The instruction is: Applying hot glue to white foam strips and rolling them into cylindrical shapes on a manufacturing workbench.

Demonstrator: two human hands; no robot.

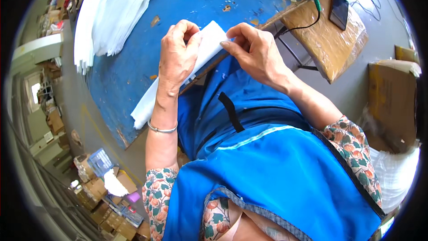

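Seen from above, left to right: at nine o'clock, a fanned stack of white sheets (107, 13) lying across the blue worktable (133, 80). Nearer centre, a long white paper piece (209, 44), long axis running from seven o'clock up to one o'clock, lower end overhanging the table edge. Left hand (177, 56), curled and laid over the strip's middle, thumb and fingertips pinching its upper edge; silver bangle (161, 129) on that wrist. Right hand (254, 51), just beside at three o'clock, fingers closed on the strip's upper end, pinching it. Both hands touching the strip, the left lying farther down its length. Below, a blue apron (267, 165). Farther right, at two o'clock, a taped brown box (325, 40) carrying a dark phone (339, 10).
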